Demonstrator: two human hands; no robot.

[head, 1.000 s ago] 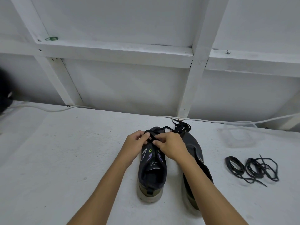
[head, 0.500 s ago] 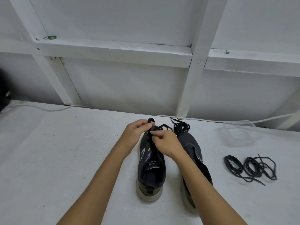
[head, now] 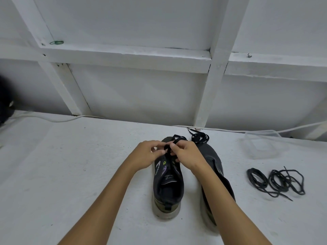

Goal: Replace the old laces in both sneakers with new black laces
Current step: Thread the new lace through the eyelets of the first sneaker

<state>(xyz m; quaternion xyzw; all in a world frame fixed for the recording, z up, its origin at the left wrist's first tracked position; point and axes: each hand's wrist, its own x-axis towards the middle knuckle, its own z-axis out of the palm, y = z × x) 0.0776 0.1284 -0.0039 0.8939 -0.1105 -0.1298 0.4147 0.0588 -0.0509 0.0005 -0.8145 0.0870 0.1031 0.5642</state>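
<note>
Two dark sneakers stand heel-toward-me on the white table. Over the tongue of the left sneaker [head: 168, 184] both hands work a black lace [head: 168, 147]. My left hand [head: 147, 154] pinches it from the left; my right hand [head: 187, 154] pinches it from the right. A loop of the lace lies over the toe. My right forearm crosses the right sneaker [head: 212, 156] and hides much of it. A tangle of black lace [head: 200, 137] sits at that shoe's toe. Two coiled black laces [head: 276, 181] lie on the table to the right.
A clear plastic container [head: 260, 144] stands at the back right. A white cable [head: 53, 119] runs along the foot of the white framed wall. A dark blurred object [head: 5, 103] is at the far left edge.
Both hands have stayed at the left sneaker's eyelets, shifting slightly up toward the toe as they rework the lace. The shoes and coiled laces have not moved.
</note>
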